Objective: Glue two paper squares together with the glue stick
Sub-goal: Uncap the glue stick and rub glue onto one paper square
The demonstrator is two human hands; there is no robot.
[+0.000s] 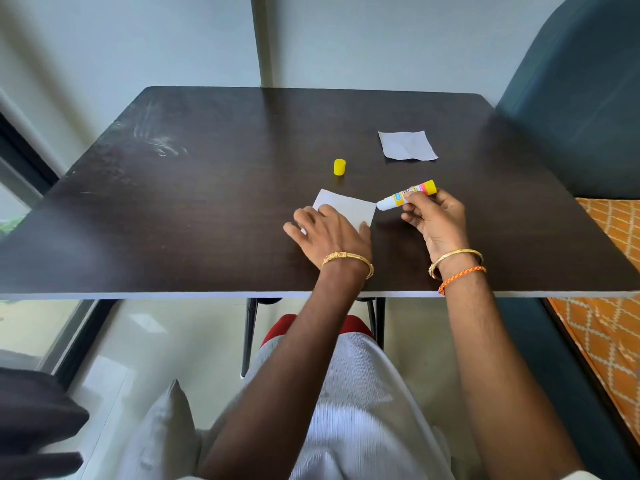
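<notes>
A white paper square (349, 206) lies on the dark table (207, 202) in front of me. My left hand (329, 235) rests flat on its near left part, fingers spread, pinning it down. My right hand (438, 221) grips an uncapped glue stick (405, 196), yellow with a pink band. The stick's white tip points left and sits at the paper's right corner. The yellow cap (339, 167) stands upright just behind the paper. A second, slightly creased paper square (407, 145) lies farther back on the right.
The table's near edge (173, 295) runs across the view above my lap. A dark teal chair (581, 98) stands at the right, next to an orange patterned cushion (609, 306). A grey pillow (166, 434) lies at lower left.
</notes>
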